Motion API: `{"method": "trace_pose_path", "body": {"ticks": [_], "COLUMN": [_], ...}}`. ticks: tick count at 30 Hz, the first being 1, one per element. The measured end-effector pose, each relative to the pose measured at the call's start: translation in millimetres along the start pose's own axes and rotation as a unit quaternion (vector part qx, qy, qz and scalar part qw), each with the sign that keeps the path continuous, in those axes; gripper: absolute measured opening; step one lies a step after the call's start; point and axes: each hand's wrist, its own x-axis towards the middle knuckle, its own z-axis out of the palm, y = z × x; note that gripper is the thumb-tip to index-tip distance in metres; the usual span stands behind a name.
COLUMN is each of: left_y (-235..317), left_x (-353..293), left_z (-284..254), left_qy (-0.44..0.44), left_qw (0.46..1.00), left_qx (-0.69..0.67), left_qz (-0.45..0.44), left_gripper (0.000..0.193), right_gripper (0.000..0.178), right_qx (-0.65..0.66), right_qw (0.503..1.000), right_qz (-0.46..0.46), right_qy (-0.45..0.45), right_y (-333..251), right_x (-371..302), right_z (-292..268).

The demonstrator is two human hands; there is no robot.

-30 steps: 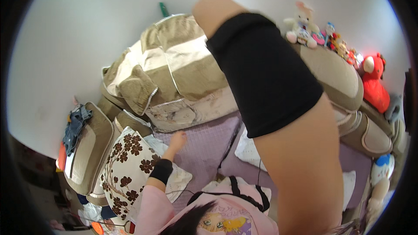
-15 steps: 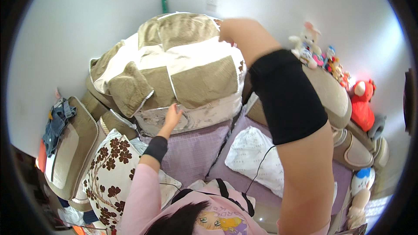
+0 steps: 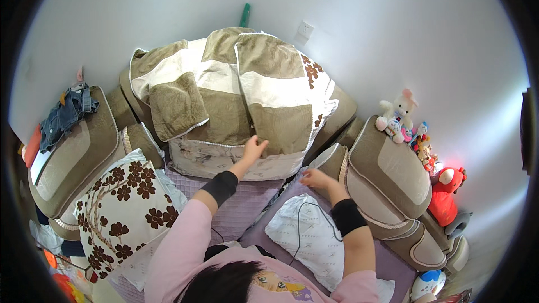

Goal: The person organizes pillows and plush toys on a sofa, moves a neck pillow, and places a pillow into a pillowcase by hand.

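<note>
A brown-and-cream patchwork quilt (image 3: 222, 115) with white trim is draped over a bulky, pale printed bundle (image 3: 205, 158) against the sofa back. Its right part lies folded over toward the left, and brown flowers show along the right side. At the front edge of the fold, my left hand (image 3: 254, 150) has its fingers closed on the quilt's edge. My right hand (image 3: 316, 179) hangs just right of the bundle, fingers loosely bent and apart, nothing visible in it. Below that hand lies a white patterned cloth (image 3: 306, 235) on the purple quilted seat cover (image 3: 241, 210).
A flowered cushion (image 3: 126, 210) leans at the left, near denim clothing (image 3: 70, 115) on the sofa arm. Plush toys (image 3: 400, 115) line the right sofa back (image 3: 393, 177), including a red one (image 3: 446, 196). A dark cable (image 3: 298, 230) loops over the white cloth.
My right arm has drawn back from the quilt's far right corner to its near right side. The quilt's right part has folded leftward. My left hand has shifted right along the front edge; the view has turned.
</note>
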Motion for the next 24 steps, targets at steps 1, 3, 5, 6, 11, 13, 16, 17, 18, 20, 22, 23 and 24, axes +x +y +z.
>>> {"method": "trace_pose_path", "body": {"ticks": [1, 3, 5, 6, 11, 13, 16, 17, 18, 20, 22, 23, 24], "left_y": [6.0, 38.8, 91.1, 96.4, 144.5, 141.8, 107.7, 95.2, 79.5, 63.1, 52.3, 52.6, 52.7], "left_x": [-4.3, -27.4, -57.9, -68.5, -121.8, -135.4, -140.6, -139.3, -137.4, -133.4, -130.4, -132.3, -132.6], "left_z": [10.3, 25.6, 44.9, 35.5, 23.2, 20.2, 24.1, 27.6, 30.7, 35.8, 43.0, 47.4, 51.1], "left_qy": [0.002, -0.046, -0.099, -0.138, -0.229, -0.212, -0.119, -0.091, -0.039, -0.028, -0.03, -0.027, -0.024], "left_qw": [0.998, 0.999, 0.992, 0.989, 0.939, 0.896, 0.903, 0.913, 0.895, 0.877, 0.874, 0.89, 0.904], "left_qx": [-0.042, -0.007, -0.004, -0.011, 0.098, 0.143, 0.312, 0.318, 0.353, 0.378, 0.372, 0.362, 0.351], "left_qz": [0.039, 0.029, 0.075, 0.051, 0.236, 0.362, 0.27, 0.237, 0.27, 0.295, 0.311, 0.277, 0.241], "left_gripper": [0.031, 0.033, 0.033, 0.029, 0.019, 0.025, 0.055, 0.072, 0.075, 0.075, 0.074, 0.072, 0.071], "right_gripper": [0.071, 0.089, 0.094, 0.076, 0.035, 0.037, 0.03, 0.027, 0.024, 0.024, 0.027, 0.025, 0.025], "right_qx": [0.048, 0.104, 0.056, 0.113, 0.357, 0.292, 0.226, 0.204, 0.207, 0.171, 0.119, 0.072, 0.054], "right_qw": [0.997, 0.973, 0.924, 0.909, 0.807, 0.833, 0.851, 0.867, 0.896, 0.904, 0.911, 0.918, 0.928], "right_qz": [-0.059, -0.126, -0.202, -0.238, -0.256, -0.262, -0.212, -0.189, -0.155, -0.146, -0.166, -0.139, -0.116], "right_qy": [0.033, 0.16, 0.319, 0.324, 0.395, 0.391, 0.424, 0.414, 0.361, 0.365, 0.357, 0.366, 0.351], "right_y": [16.2, 9.1, 21.1, -17.6, 2.4, 21.9, 38.7, 50.2, 60.6, 69.3, 77.1, 84.1, 88.4], "right_x": [13.9, 12.3, 22.7, 12.7, -20.6, -53.7, -104.3, -118.1, -129.1, -156.4, -187.7, -201.3, -213.4], "right_z": [15.4, 45.4, 63.6, 70.9, 89.3, 86.3, 83.7, 84.0, 82.1, 78.0, 79.3, 85.8, 90.7]}}
